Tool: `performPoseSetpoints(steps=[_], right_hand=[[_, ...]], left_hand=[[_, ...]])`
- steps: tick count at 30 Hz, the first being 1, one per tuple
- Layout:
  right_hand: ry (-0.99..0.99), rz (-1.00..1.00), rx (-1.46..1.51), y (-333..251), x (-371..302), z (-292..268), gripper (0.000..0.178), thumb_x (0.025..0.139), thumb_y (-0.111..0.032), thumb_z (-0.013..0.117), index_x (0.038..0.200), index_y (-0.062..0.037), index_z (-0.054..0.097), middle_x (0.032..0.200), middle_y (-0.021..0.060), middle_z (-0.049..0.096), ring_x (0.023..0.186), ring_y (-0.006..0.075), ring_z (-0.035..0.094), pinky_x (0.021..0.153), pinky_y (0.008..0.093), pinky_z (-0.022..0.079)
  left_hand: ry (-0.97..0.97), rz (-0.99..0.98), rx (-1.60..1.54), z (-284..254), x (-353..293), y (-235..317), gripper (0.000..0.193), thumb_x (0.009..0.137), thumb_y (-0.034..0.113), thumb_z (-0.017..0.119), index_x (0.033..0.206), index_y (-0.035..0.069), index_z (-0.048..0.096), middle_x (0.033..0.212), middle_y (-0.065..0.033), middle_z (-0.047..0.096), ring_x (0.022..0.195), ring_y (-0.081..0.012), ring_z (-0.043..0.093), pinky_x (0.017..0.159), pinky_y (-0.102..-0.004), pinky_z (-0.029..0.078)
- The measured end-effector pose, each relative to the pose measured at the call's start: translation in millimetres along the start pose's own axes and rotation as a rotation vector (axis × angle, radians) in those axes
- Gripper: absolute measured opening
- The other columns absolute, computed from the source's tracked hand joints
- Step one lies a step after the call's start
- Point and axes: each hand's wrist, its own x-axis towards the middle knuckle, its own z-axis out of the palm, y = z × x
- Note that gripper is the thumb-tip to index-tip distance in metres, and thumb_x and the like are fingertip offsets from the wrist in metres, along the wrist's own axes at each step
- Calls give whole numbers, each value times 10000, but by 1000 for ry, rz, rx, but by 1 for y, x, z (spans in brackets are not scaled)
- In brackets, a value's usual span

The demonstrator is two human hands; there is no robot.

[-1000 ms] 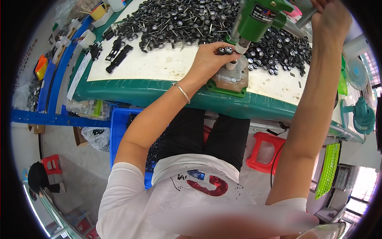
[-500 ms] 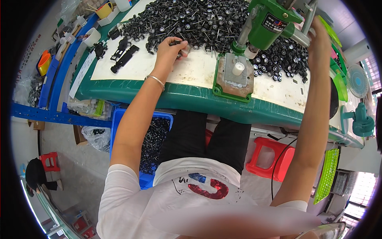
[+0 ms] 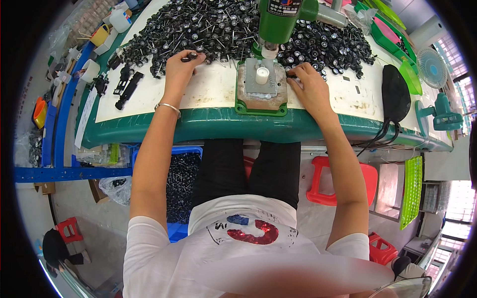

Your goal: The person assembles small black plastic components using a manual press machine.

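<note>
My left hand (image 3: 183,72) is at the near edge of a pile of small black toy wheels on axles (image 3: 198,30), its fingers closed on a black wheel (image 3: 190,57). My right hand (image 3: 313,89) is low over the table, just right of the press base (image 3: 261,102), fingertips pinched on a small black wheel (image 3: 291,76) that they partly hide. Between my hands stands a green hand press (image 3: 280,22). Its grey plate carries a white round holder (image 3: 262,75) directly beneath the ram. A second heap, of loose black wheels (image 3: 325,47), lies right of the press.
Black plastic chassis pieces (image 3: 130,89) lie left on the table. The press lever (image 3: 328,15) sticks out to the upper right. A black eye mask-like item (image 3: 396,92) and small fans (image 3: 446,116) are at the right. Below the table are a blue bin of parts (image 3: 184,184) and a red stool (image 3: 343,181).
My right hand has come down from the press lever to the table beside the base. My left hand stays by the pile, still closed. The whole view has shifted.
</note>
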Motion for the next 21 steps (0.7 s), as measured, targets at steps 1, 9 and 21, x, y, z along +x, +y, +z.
performPoseSetpoints(steps=[1, 9, 21], right_hand=[[27, -25, -13, 3, 0, -1, 149, 838, -181, 653, 940, -72, 662, 917, 73, 598, 790, 287, 609, 681, 397, 487], [127, 33, 500, -44, 16, -10, 163, 872, -114, 634, 1004, -25, 669, 909, 100, 650, 766, 205, 630, 698, 294, 495], [-70, 158, 642, -66, 20, -7, 234, 781, -148, 707, 979, -26, 677, 976, 64, 628, 843, 187, 618, 759, 307, 494]], left_hand=[[-15, -62, -180, 1, -5, 4, 164, 795, 206, 748, 911, 92, 730, 740, -7, 686, 558, -61, 556, 485, -219, 382], [-296, -90, -882, 15, -35, 25, 185, 829, 52, 701, 989, -35, 664, 937, -120, 690, 615, -87, 578, 546, -212, 461], [-425, 14, -863, 29, -58, 62, 167, 820, 116, 733, 924, -6, 685, 925, -101, 702, 570, -60, 503, 497, -200, 395]])
